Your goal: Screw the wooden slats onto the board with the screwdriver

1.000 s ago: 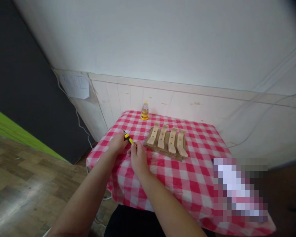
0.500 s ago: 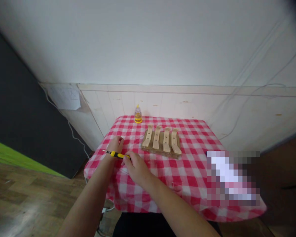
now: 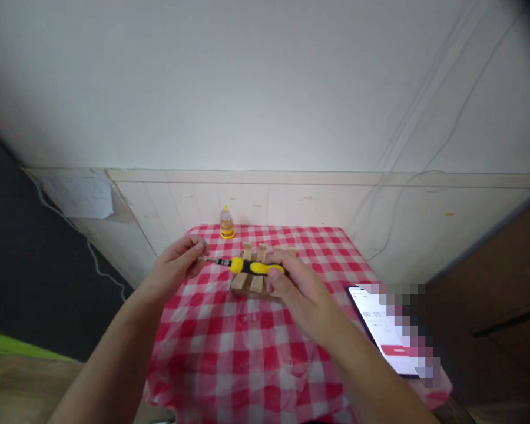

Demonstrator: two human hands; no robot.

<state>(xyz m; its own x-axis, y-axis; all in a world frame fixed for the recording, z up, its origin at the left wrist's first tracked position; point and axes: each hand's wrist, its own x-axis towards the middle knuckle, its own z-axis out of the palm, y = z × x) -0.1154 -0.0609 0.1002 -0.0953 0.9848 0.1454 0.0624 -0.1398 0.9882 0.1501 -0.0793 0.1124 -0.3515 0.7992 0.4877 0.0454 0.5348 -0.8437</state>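
My right hand (image 3: 298,291) is closed around a yellow and black screwdriver (image 3: 254,267), held level above the table with its metal tip pointing left. My left hand (image 3: 176,268) pinches something small at that tip; I cannot make out what it is. Behind both hands a wooden rack with upright curved pegs (image 3: 254,268) lies on the red and white checked tablecloth (image 3: 256,341), partly hidden by the screwdriver and my right hand.
A small yellow bit holder with a clear cap (image 3: 226,223) stands at the table's far edge by the white panelled wall. A phone with a lit screen (image 3: 382,333) lies at the right edge. A cable hangs down the wall at the left.
Both hands have lifted off the cloth and moved right, in front of the wooden rack. The screwdriver now lies level in my right hand. The view has swung left to right.
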